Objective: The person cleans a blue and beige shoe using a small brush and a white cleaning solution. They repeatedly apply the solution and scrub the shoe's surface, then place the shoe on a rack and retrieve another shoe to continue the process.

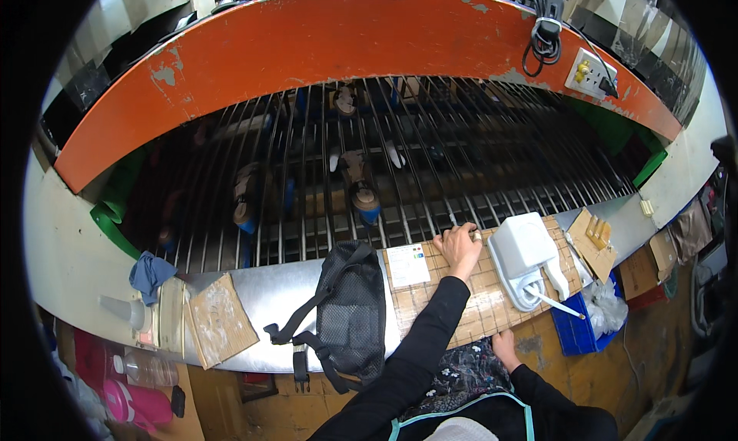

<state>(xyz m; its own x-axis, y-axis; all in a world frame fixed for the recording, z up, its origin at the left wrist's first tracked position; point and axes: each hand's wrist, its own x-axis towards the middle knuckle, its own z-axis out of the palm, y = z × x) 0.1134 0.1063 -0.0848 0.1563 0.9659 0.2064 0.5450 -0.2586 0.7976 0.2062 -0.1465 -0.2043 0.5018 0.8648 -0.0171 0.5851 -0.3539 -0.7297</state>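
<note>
My left hand (460,250) rests near the far edge of a tan board with a grid pattern (477,306), its fingers bent and apart. A light tan band wraps one finger. To its right stands a white plastic container (526,245) with a thin white stick (561,306) leaning out of it. Left of the hand lies a white printed card (407,265). My right hand (505,350) is at the board's near edge, its fingers partly hidden. Farther left, a black mesh bag (350,318) with straps and a buckle lies on the metal ledge.
Beyond the ledge runs a bed of metal rollers (307,187) with shoes (361,191) beneath or between them, under an orange panel (346,38). A smeared wooden board (221,322) and blue cloth (151,277) lie left. A blue bin (573,333) stands right; a pink bottle (138,405) lower left.
</note>
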